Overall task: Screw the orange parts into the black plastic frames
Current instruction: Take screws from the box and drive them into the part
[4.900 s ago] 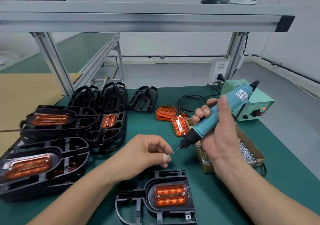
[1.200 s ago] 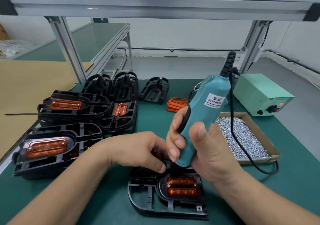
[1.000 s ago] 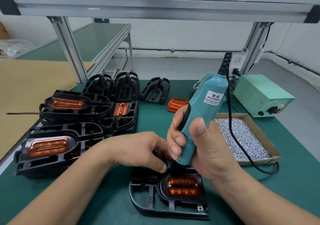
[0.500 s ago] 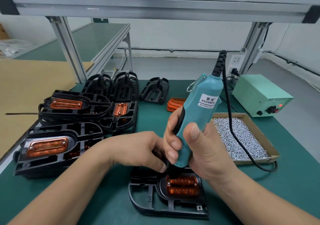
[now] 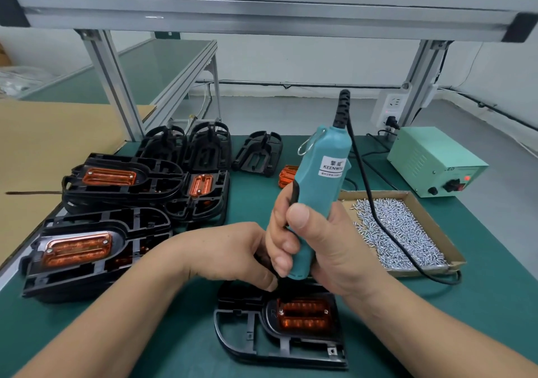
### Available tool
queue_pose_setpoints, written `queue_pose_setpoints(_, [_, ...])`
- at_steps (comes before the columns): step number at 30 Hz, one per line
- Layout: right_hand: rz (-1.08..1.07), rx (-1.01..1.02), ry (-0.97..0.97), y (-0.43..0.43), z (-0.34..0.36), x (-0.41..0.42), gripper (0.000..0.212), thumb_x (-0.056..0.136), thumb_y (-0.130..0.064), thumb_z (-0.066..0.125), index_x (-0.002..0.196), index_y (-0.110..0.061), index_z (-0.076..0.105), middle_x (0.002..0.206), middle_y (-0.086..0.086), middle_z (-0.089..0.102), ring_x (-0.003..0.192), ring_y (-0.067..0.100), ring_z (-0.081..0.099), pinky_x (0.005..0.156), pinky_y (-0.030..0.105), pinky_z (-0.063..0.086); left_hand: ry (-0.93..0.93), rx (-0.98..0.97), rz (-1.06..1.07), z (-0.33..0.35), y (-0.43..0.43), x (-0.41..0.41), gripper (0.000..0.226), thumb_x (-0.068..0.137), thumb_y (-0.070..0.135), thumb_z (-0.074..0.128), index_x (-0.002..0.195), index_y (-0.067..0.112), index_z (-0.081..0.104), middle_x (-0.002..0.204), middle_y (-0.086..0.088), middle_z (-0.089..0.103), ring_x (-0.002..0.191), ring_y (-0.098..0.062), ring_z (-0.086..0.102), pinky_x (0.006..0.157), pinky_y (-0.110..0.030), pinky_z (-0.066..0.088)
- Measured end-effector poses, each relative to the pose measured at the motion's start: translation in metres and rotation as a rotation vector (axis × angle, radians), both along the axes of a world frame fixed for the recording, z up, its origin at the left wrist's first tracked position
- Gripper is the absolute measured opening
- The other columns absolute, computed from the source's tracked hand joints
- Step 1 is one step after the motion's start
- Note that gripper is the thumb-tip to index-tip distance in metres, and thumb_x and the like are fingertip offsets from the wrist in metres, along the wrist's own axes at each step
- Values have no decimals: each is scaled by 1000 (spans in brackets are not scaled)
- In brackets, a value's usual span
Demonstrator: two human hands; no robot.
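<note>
Assembly workshop, aluminium-framed bench [image 5: 262, 1], green mat [image 5: 480, 319], tray of screws [image 5: 401, 232]

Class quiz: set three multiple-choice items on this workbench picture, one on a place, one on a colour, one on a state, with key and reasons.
1. Where is the cardboard tray of screws? A. On the floor. B. On the mat, right of the electric screwdriver. C. On a chair.
2. What colour is the electric screwdriver's casing? A. Teal. B. Red. C. Yellow.
3. What is the right hand doing? A. Lying flat on the mat. B. Reaching into the tray. C. Gripping the electric screwdriver over the black frame.
Key: 1 B, it lies on the green mat before the power box; 2 A, the casing is plainly teal; 3 C, its fingers wrap the casing.
</note>
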State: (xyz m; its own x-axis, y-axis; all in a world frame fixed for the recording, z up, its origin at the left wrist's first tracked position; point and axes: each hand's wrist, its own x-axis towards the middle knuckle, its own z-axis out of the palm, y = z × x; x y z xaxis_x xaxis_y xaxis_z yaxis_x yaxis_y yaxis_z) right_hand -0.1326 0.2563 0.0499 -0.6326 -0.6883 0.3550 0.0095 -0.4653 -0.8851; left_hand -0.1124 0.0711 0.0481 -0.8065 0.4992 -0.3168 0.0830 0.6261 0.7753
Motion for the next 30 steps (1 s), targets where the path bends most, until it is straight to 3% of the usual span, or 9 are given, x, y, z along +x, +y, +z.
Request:
queue_pose_setpoints(2, [16,-43,-31,3,-2,-2,46,92,-45,81,94,-7,56,65,3,51,54,22,55,54,33,51,-4,6,-17,0,-1,-1,10,84,23,80,81,25,70,75,-3,66,74,-11,58,76,-43,56])
queue_pose_setpoints(3, [25,-73,-55,4,-3,-2,43,91,-45,82,99,-9,60,66,4,51,55,22,56,54,33,51,-3,6,-20,0,-1,-2,21,87,20,79,74,34,70,68,12,62,66,-4,55,68,-31,51])
queue_pose_setpoints(5, [31,-134,-96,6,-3,-2,47,88,-49,83,105,-10,62,67,6,49,57,22,56,55,34,51,12,-15,-34,-1,0,-3,41,91,16,78,66,47,68,59,21,56,56,3,49,60,-16,41])
queue_pose_setpoints(12, [-130,-319,-219,14,4,-13,51,84,-60,80,102,-16,64,68,0,50,61,14,56,58,28,53,81,-26,-28,0,3,-2,32,91,18,78,84,48,70,94,-2,70,80,-16,64,77,-32,52])
queue_pose_setpoints(17, [-402,-329,-300,27,-1,-35,40,97,-56,57,97,-17,63,68,-1,46,61,14,52,57,26,50,100,-56,-25,-6,-1,-3,26,93,22,78,118,29,77,100,7,71,93,-18,69,86,-35,57])
queue_pose_setpoints(19, [-462,-322,-321,34,-3,-44,39,100,-55,55,95,-17,64,68,-2,46,61,14,51,57,26,49,103,-37,-27,-6,0,-2,28,92,29,80,120,29,77,100,10,71,92,-16,69,85,-36,58])
queue_pose_setpoints(24, [-537,-334,-348,51,-8,-63,38,105,-53,57,95,-18,65,71,-2,46,64,12,51,59,26,50,175,-104,-34,-9,8,1,40,89,45,81,127,36,72,103,17,71,86,1,63,75,-13,48])
queue_pose_setpoints(27, [-585,-329,-355,57,-10,-71,37,104,-54,61,94,-19,66,72,-3,47,65,12,52,59,25,51,213,-147,-48,-10,12,2,33,90,40,76,122,36,74,98,16,70,85,-2,65,72,-16,50])
queue_pose_setpoints(30, [-642,-330,-381,61,-11,-76,35,101,-54,65,94,-19,65,72,-3,47,65,12,51,60,25,51,185,-166,-22,-12,9,2,29,86,41,72,115,39,75,95,12,73,81,-8,69,71,-30,58])
